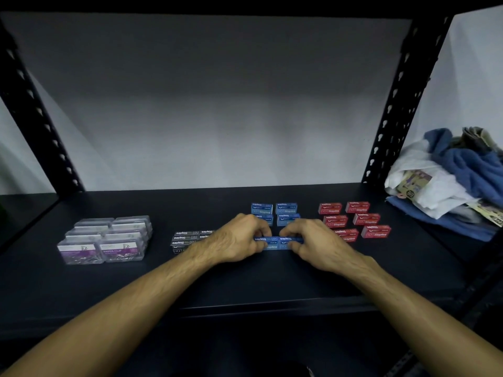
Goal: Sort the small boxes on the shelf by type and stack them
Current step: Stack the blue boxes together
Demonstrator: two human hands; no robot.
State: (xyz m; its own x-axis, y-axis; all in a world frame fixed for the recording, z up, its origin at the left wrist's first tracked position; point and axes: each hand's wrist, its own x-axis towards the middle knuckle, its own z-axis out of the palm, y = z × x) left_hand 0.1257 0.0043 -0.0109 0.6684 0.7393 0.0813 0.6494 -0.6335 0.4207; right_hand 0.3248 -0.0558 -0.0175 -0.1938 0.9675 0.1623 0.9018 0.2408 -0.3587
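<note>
On the dark shelf (245,281), my left hand (239,238) and my right hand (315,240) each grip one of two blue staple boxes (277,242) lying side by side in the front row. Further blue staple boxes (275,212) stand in rows just behind them. Black staple boxes (187,238) lie in rows to the left, partly hidden by my left hand. Red staple boxes (356,219) are set in two columns to the right. Clear paper clip boxes (106,238) with purple labels are grouped at the far left.
A heap of blue and white cloth with papers (451,180) lies on the right end of the shelf. Black perforated uprights (394,104) stand at the back corners. A white wall closes the back.
</note>
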